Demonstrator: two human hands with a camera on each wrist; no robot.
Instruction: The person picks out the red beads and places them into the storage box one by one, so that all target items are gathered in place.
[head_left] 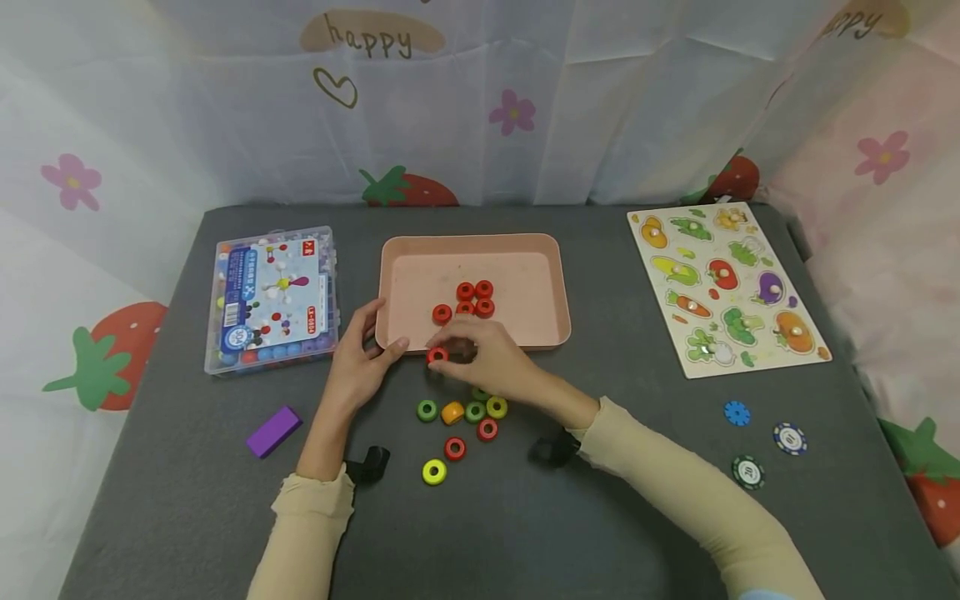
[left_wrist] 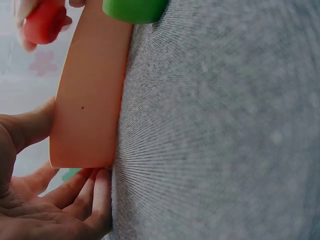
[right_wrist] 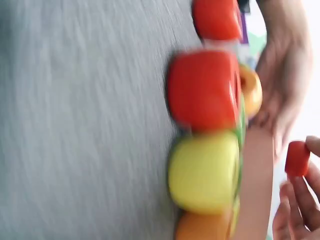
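Note:
My left hand (head_left: pixel 358 362) holds the near left corner of a pink tray (head_left: pixel 525 279), thumb at the rim and fingers along the outer side. Between thumb and fingertips, my right hand (head_left: pixel 491 358) pinches a red bead (head_left: pixel 437 356) with a hole, raised over the tray's near edge. Several red beads (head_left: pixel 484 289) lie inside the tray. On the table in front of it are a yellow bead (head_left: pixel 433 472), red beads (head_left: pixel 454 448), an orange bead (head_left: pixel 452 412) and green beads (head_left: pixel 427 410). The right wrist view shows the pinched bead at its right edge.
A clear plastic box (head_left: pixel 273 296) of coloured balls stands left of the tray, above a purple block (head_left: pixel 274 432). To the right lies a vegetable puzzle board (head_left: pixel 720 287). Blue (head_left: pixel 737 413), white-and-blue (head_left: pixel 790 438) and dark green chips (head_left: pixel 747 472) are below it.

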